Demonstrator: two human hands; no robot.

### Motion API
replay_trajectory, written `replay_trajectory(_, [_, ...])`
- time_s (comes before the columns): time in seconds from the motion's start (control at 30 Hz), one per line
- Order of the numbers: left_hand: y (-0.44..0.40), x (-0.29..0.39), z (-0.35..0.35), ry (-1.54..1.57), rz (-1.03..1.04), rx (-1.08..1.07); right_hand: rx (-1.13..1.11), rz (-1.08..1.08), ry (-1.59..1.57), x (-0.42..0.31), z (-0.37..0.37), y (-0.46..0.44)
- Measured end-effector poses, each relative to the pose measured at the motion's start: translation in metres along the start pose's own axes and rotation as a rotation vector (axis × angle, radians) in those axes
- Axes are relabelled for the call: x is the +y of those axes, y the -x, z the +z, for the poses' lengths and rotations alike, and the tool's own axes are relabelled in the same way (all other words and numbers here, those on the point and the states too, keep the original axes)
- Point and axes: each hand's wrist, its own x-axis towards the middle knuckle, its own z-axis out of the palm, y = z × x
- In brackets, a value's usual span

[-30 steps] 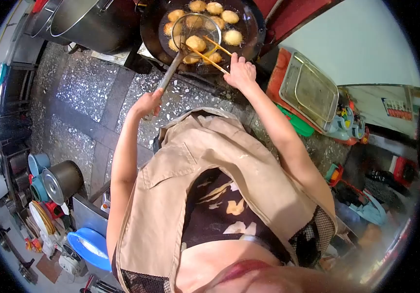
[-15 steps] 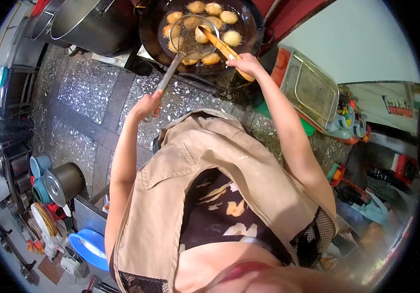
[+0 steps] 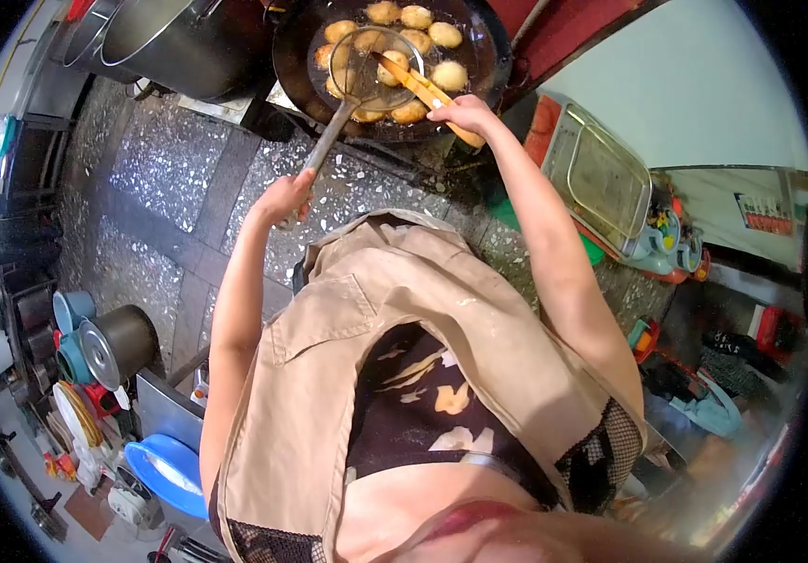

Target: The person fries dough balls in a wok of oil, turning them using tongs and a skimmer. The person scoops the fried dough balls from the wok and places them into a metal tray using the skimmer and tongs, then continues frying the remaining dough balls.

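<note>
My left hand (image 3: 286, 196) is wrapped round the long metal handle of a wire strainer (image 3: 331, 133). The strainer's round mesh head lies over the dark wok (image 3: 293, 49) at the top of the view. In my right hand (image 3: 465, 114) are wooden tongs (image 3: 430, 92), their tips over the strainer at a pale golden fried ball (image 3: 391, 68). Whether the tips grip this ball or only touch it, I cannot tell. Several other golden fried balls (image 3: 444, 35) sit in the oil around the strainer.
Large metal pots (image 3: 165, 47) stand left of the wok. A rectangular metal tray (image 3: 601, 174) is to the right. Lower left are a lidded pot (image 3: 121, 345) and a blue basin (image 3: 165, 474). Speckled stone floor (image 3: 165, 169) lies below the stove.
The tongs' tips have shifted slightly left over the strainer, and the jaws look a little wider apart. My left hand and the strainer stay nearly still. The view has moved slightly.
</note>
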Motion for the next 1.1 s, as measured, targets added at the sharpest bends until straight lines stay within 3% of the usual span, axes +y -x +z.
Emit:
replay_trajectory(0.17, [-0.006,-0.006,0.002,0.021,-0.006,0.026,-0.063,-0.005,-0.063,0.014,-0.001,0.001])
replay_trajectory(0.27, [-0.017,-0.021,0.009,0.029,0.006,0.075,-0.072,0.014,-0.272,0.03,-0.012,0.019])
replay_trajectory(0.33, [-0.003,-0.008,0.005,0.02,-0.005,0.051,-0.036,-0.03,-0.187,0.041,-0.03,0.037])
replay_trajectory(0.6, [0.01,0.001,0.005,0.143,0.001,0.027,0.209,0.019,0.66,0.027,-0.093,0.1])
replay_trajectory(0.7, [0.006,-0.006,0.005,0.112,0.019,0.023,0.4,-0.212,0.972,0.025,-0.08,0.1])
replay_trajectory(0.73, [0.007,-0.005,0.004,0.109,0.022,0.028,0.396,-0.207,0.971,0.033,-0.074,0.092])
replay_trajectory(0.83, [0.009,0.0,0.004,0.122,-0.005,0.02,0.564,-0.461,1.151,0.045,-0.063,0.08])
replay_trajectory(0.97, [0.009,-0.001,0.004,0.071,0.027,0.03,0.534,-0.428,1.186,0.039,-0.076,0.081])
replay_trajectory(1.07, [0.005,-0.005,0.004,0.116,0.034,0.009,0.129,-0.077,0.957,0.0,-0.114,0.111])
replay_trajectory(1.1, [0.005,-0.004,0.004,0.104,0.023,0.019,0.087,-0.037,0.919,-0.01,-0.124,0.121])
